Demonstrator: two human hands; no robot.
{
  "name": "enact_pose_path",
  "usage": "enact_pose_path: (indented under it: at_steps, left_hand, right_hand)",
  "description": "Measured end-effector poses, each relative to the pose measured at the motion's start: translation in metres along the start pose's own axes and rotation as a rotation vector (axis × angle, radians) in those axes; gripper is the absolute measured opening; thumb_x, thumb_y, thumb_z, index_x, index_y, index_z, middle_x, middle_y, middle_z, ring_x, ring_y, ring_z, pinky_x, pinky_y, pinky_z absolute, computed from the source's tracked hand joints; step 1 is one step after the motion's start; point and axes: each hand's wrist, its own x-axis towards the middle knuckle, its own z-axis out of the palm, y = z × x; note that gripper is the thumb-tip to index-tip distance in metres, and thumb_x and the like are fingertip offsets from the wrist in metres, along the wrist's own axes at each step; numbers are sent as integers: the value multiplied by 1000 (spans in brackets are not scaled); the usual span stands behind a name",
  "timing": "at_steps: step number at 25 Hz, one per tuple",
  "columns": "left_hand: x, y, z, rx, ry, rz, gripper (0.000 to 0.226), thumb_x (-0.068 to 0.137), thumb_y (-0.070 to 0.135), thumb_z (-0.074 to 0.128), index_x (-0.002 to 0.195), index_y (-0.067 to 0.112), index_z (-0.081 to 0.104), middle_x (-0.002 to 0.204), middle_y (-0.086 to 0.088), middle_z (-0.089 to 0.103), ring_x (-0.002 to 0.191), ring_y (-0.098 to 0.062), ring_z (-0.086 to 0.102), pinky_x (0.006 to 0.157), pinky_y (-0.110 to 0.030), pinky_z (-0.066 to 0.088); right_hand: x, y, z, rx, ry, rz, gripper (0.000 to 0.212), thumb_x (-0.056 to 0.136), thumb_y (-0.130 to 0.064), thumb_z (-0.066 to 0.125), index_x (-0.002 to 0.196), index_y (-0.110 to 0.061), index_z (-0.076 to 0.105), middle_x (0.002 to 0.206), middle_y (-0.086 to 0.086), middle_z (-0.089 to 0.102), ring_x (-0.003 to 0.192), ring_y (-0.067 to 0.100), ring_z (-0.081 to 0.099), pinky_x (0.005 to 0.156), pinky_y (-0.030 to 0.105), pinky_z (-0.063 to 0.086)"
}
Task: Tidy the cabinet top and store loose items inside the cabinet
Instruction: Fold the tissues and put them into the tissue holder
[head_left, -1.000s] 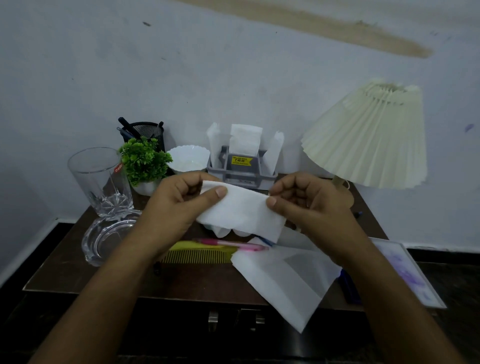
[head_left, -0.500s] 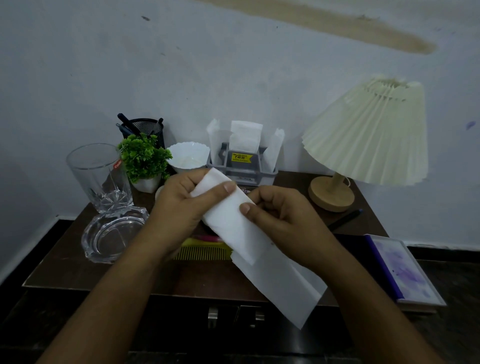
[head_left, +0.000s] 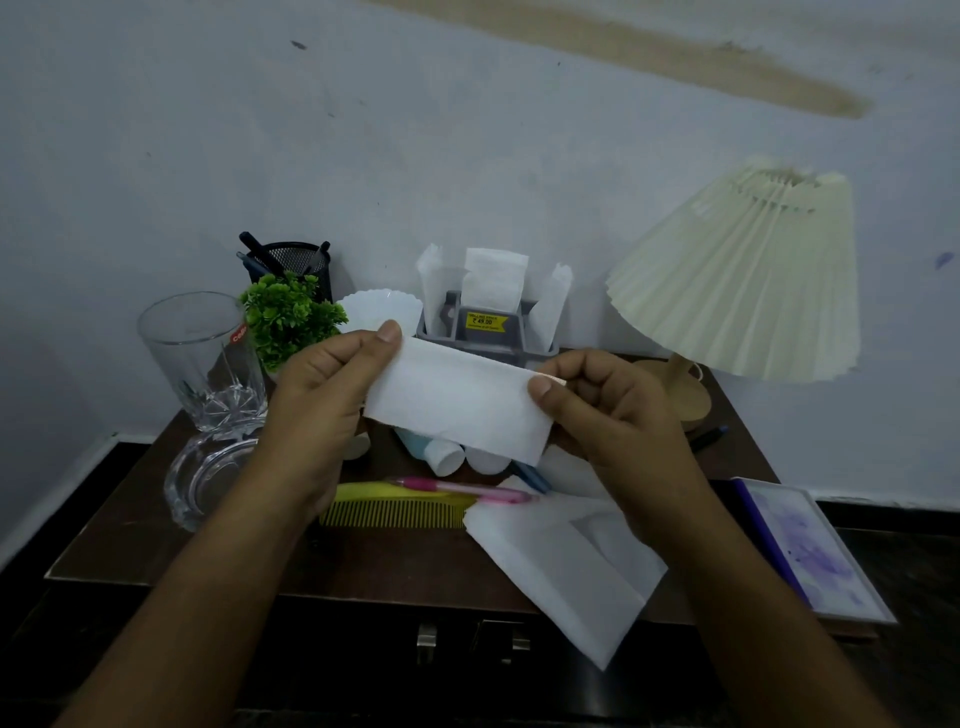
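A folded white tissue (head_left: 457, 400) is held level above the dark wooden cabinet top (head_left: 156, 545). My left hand (head_left: 322, 400) pinches its left end with thumb on top. My right hand (head_left: 608, 410) pinches its right end. Behind it stands a grey tissue holder (head_left: 488, 332) with white tissues sticking up. A second, unfolded white tissue (head_left: 566, 566) lies on the cabinet's front edge, overhanging it. Below the held tissue lie a yellow comb (head_left: 395, 506), a pink pen (head_left: 462, 488) and small white-capped bottles (head_left: 441, 454), partly hidden.
At the left stand a drinking glass (head_left: 202, 358), a glass ashtray (head_left: 208, 478), a small green plant (head_left: 291, 317), a black mesh pen cup (head_left: 296, 260) and a white bowl (head_left: 379, 309). A pleated lamp (head_left: 743, 280) stands right. A purple-covered notebook (head_left: 810, 551) lies at the right edge.
The tissue went from tilted, with my hands close together, to level and stretched between them. My right hand moved right to its end, and both hands rose slightly.
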Motion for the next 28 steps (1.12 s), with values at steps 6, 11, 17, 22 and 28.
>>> enact_pose_path:
  at_steps: [6, 11, 17, 22, 28]
  left_hand:
    - [-2, -3, 0, 389, -203, 330, 40, 90, 19, 74, 128, 27, 66, 119, 13, 72, 114, -3, 65, 93, -24, 54]
    - [-4, -8, 12, 541, -393, 289, 20, 86, 27, 73, 106, 28, 77, 99, 6, 78, 90, -13, 73, 75, -46, 62]
    - [-6, -19, 26, 5, -204, 77, 25, 85, 26, 73, 109, 19, 75, 107, -5, 79, 96, -21, 76, 73, -30, 60]
    - [-4, -16, 24, 120, -160, 150, 25, 82, 21, 75, 106, 23, 71, 100, -1, 79, 92, -22, 75, 80, -36, 63]
    - [-4, -11, 24, 290, -137, 288, 36, 84, 6, 78, 105, 30, 60, 96, 8, 71, 67, -15, 63, 69, -31, 58]
  right_hand:
    - [-1, -4, 5, -95, 5, -126, 7, 95, -9, 66, 100, -12, 69, 92, -2, 72, 84, 4, 67, 66, 16, 53]
    - [0, -8, 7, -61, -15, -209, 16, 91, -13, 70, 108, -11, 69, 91, -5, 71, 86, 9, 69, 69, 20, 55]
    - [-2, 5, 22, 99, -28, 82, 23, 89, -14, 74, 111, -13, 68, 96, 11, 77, 88, 27, 75, 76, 45, 63]
    - [1, 9, 26, 60, 160, 38, 13, 88, -4, 74, 96, -6, 64, 88, 18, 72, 80, 33, 73, 63, 41, 62]
    - [1, 8, 25, -91, 215, -92, 21, 89, 2, 68, 84, -17, 65, 90, 6, 71, 85, 25, 71, 70, 45, 63]
